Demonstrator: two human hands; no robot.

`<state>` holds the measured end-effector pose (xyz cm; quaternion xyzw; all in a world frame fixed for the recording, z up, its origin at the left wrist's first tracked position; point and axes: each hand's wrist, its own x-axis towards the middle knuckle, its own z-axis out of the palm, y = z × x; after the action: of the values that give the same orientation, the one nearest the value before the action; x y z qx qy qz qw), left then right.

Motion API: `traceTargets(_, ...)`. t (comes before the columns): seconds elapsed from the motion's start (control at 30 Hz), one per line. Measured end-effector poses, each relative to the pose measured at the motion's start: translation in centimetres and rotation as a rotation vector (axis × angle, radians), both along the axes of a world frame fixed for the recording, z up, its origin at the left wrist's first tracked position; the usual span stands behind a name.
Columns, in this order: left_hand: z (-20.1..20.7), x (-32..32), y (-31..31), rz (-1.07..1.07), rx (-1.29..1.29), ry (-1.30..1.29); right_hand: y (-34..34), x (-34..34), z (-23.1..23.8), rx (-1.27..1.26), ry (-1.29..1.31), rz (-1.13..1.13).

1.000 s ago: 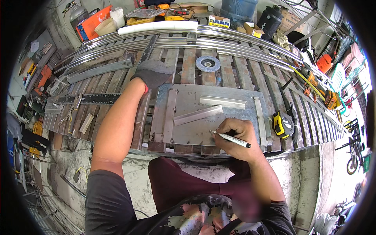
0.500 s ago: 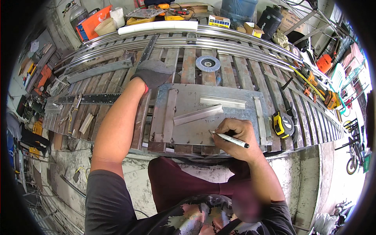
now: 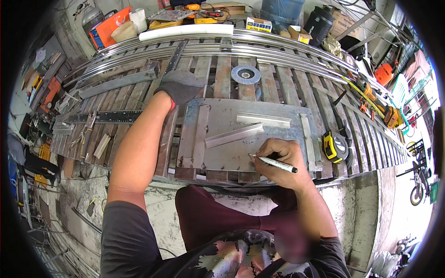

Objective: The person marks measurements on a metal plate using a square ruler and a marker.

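My right hand (image 3: 280, 162) is closed around a white marker (image 3: 276, 163) with a black end. Its tip meets a flat grey metal plate (image 3: 222, 160), among handwritten marks. Two short metal angle pieces (image 3: 235, 135) lie on the plate above the tip, one slanted, one nearly level. Narrow metal strips (image 3: 202, 134) run along the plate's left and right sides. My left hand (image 3: 183, 86), in a dark grey glove, rests past the plate's upper left corner, by the lower end of a black ruler (image 3: 175, 58). Its fingers cannot be told apart.
Under the plate is a slatted metal table (image 3: 222, 74). A flap disc (image 3: 245, 74) lies beyond the plate, a yellow tape measure (image 3: 334, 147) to its right. Long shiny tubes (image 3: 278, 58) cross the far side. Another ruler (image 3: 106, 116) lies left; cordless tools (image 3: 391, 118) sit far right.
My right hand and the marker have shifted very slightly to the right, with the tip still at the plate. The left hand has stayed in place.
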<state>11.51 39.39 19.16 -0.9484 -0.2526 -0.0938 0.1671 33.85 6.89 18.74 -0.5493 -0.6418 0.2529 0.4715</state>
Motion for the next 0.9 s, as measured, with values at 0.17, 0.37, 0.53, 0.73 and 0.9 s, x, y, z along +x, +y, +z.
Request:
traceTargets(0.17, 0.07, -0.19, -0.29, -0.004, 0.044, 0.006, 0.13, -0.46, 0.75, -0.048, -0.009, -0.013)
traceTargets(0.37, -0.01, -0.30, 0.10, -0.037, 0.048, -0.004, 0.24, 0.08, 0.43, -0.058, -0.020, 0.045)
traceTargets(0.53, 0.20, -0.29, -0.19, -0.080, 0.054, -0.036, 0.15, -0.07, 0.54, -0.078, 0.103, -0.009)
traceTargets(0.73, 0.46, -0.09, -0.39, -0.062, 0.046, 0.018, 0.25, -0.15, 0.43, -0.043, 0.040, -0.013)
traceTargets(0.9, 0.19, -0.41, -0.24, -0.064, 0.050, -0.016, 0.53, -0.30, 0.66, -0.088, -0.039, -0.008)
